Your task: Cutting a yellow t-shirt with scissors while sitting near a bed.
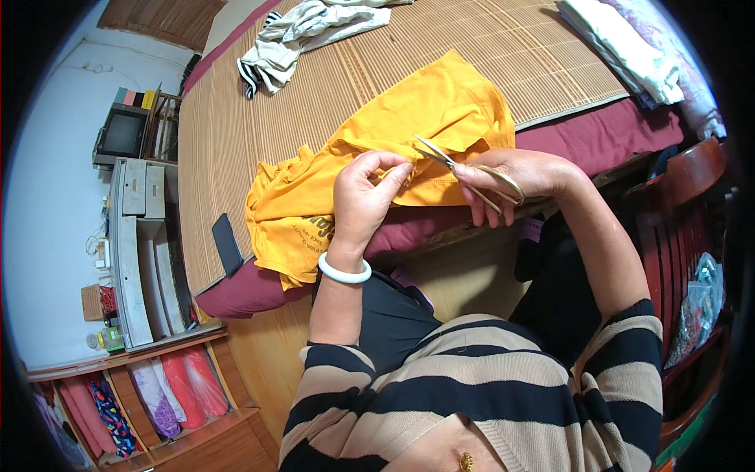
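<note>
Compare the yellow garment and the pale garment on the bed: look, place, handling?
Look: the yellow garment is bright with a dark print; the pale garment is whitish with black-striped parts.
Place: the yellow garment is at the near edge, partly overhanging; the pale garment lies farther back.
Handling: the left grip pinches the yellow garment; no grip is near the pale garment.
Shared: both lie rumpled on the woven mat.

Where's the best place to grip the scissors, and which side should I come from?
Probably by the gold handle loops, coming from the right, where the right hand holds them. The scissors point leftward, their slim blades slightly apart beside the left hand and over the yellow garment, so the blade end looks like the riskier side.
</note>
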A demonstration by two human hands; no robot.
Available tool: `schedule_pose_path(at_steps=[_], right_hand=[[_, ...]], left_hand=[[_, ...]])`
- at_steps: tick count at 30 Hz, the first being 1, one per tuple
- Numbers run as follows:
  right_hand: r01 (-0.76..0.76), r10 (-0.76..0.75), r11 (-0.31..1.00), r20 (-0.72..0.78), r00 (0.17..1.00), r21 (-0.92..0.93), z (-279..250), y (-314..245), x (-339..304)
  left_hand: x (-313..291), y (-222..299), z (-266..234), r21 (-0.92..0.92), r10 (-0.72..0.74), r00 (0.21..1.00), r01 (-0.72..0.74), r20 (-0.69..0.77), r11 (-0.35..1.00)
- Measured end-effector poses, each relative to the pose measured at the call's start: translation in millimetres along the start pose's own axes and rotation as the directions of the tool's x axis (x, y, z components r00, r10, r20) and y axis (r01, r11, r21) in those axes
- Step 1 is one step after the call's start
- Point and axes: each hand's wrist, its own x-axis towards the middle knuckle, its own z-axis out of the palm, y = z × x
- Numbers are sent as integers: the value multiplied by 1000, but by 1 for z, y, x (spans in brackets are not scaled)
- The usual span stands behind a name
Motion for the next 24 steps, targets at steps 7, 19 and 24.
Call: schedule_pose_path(at_steps=[7,19,24], right_hand=[[-2,6,999,-70,998,49,3,-4,4],[81,-75,981,-40,996,175,8,-5,4],[52,-41,983,-61,997,175,9,-4,8]], left_hand=[[5,-2,-4,-2,131,973,-134,-192,991],[2,10,-9,-32,88,986,-93,-143,995],[0,20,1,316,223,973,-194,-55,929]])
